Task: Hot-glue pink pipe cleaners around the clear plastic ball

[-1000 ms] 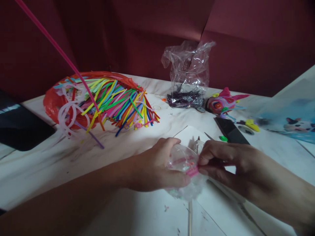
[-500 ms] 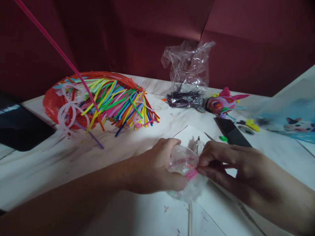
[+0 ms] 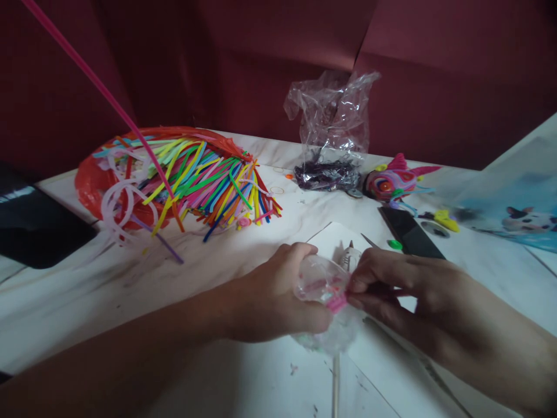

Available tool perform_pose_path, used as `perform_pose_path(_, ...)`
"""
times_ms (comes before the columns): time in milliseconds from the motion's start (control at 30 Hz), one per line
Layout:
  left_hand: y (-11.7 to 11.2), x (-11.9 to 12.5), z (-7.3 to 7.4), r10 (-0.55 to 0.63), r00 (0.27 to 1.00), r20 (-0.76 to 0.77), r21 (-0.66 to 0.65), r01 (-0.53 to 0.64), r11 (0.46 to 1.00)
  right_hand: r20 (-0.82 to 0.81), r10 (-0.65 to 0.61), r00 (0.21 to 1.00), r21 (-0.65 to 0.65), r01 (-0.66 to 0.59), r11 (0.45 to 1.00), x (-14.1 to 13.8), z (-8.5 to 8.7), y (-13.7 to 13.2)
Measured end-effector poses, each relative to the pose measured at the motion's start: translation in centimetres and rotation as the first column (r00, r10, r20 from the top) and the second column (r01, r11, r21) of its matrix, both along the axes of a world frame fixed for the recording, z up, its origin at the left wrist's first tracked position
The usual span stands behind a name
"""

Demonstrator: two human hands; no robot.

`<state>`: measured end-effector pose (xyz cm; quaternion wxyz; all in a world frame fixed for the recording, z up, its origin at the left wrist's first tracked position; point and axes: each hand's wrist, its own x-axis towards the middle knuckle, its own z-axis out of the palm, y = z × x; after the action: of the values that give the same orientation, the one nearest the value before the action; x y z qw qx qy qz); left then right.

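Left hand (image 3: 272,299) wrapped round a clear balloon (image 3: 319,284), grip clenched on its left side, thumb low near the pink neck (image 3: 337,303), fingers curled over the top. Right hand (image 3: 391,290) opposite, grip pinched tight on the pink neck between thumb and forefinger; remaining fingers loosely folded behind. Hands nearly touching across the balloon. Balloon held just above the white counter (image 3: 65,302), front centre, with crumpled clear film beneath it and a thin wooden stick (image 3: 335,389) running down from it toward the near edge. White paper sheet (image 3: 333,238) on the counter directly behind the hands. Farther back on the left, red bag (image 3: 89,183) spilling a bundle of multicoloured balloon strips (image 3: 209,183); one long pink strip (image 3: 87,72) slanting up to the top left corner. Clear plastic bag (image 3: 333,116) with dark contents standing at centre back. Pink twisted figure (image 3: 391,180) just right of it, black phone (image 3: 409,232) nearer, small green and yellow bits beside the phone. Dark flat object (image 3: 35,226) at far left.
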<state>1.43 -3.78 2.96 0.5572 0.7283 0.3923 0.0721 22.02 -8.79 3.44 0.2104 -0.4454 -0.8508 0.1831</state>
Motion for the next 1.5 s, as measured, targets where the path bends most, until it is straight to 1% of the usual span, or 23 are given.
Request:
perform_pose_path(167, -0.1, 0.1, 0.2, 0.035, 0.999, 0.007, 0.005, -0.035, 0.999, -0.024, -0.016, 1.0, 0.015, 0.017, 1.0, -0.3, 0.2, 0.1)
perform_pose_path(267, -0.3, 0.1, 0.3, 0.044, 0.999, 0.003, -0.018, -0.044, 0.999, -0.034, -0.009, 0.999, 0.019, 0.009, 1.0, -0.7, 0.5, 0.1)
perform_pose_path(333, -0.4, 0.0, 0.3, 0.036, 0.999, -0.002, -0.02, -0.036, 0.999, -0.036, -0.017, 0.999, -0.029, 0.016, 0.999, -0.7, 0.5, 0.0)
perform_pose_path(500, -0.4, 0.1, 0.2, 0.02, 1.0, 0.008, 0.021, -0.021, 1.0, -0.047, -0.105, 0.993, -0.192, 0.094, 0.977, 0.3, 0.1, 0.4)
perform_pose_path(600, -0.3, 0.0, 0.1, 0.017, 1.0, 0.021, 0.037, -0.017, 0.999, -0.027, -0.092, 0.995, -0.242, 0.082, 0.967, 0.7, 0.0, 0.8)
perform_pose_path(767, -0.3, -0.1, 0.2, 0.0, 1.0, 0.011, 0.052, 0.0, 0.999, -0.019, -0.085, 0.996, -0.287, 0.076, 0.955, 0.9, 0.0, 0.9)
perform_pose_path(933, -0.3, 0.0, 0.4, -0.013, 1.0, 0.005, 0.033, 0.013, 0.999, -0.007, -0.099, 0.995, -0.3, 0.092, 0.949, 0.8, 0.1, 0.8)
perform_pose_path(1133, -0.2, 0.1, 0.3, -0.008, 1.0, 0.016, 0.006, 0.008, 1.0, 0.008, -0.095, 0.995, -0.284, 0.093, 0.954, 0.5, 0.3, 0.9)
perform_pose_path(1400, -0.3, 0.1, 0.4, -0.017, 1.0, 0.004, 0.064, 0.017, 0.998, 0.028, -0.109, 0.994, -0.259, 0.112, 0.959, 0.3, 0.7, 0.8)
perform_pose_path(1500, -0.3, 0.1, 0.4, -0.026, 1.0, 0.001, 0.064, 0.026, 0.998, 0.026, -0.1, 0.995, -0.278, 0.103, 0.955, 0.3, 0.7, 0.8)
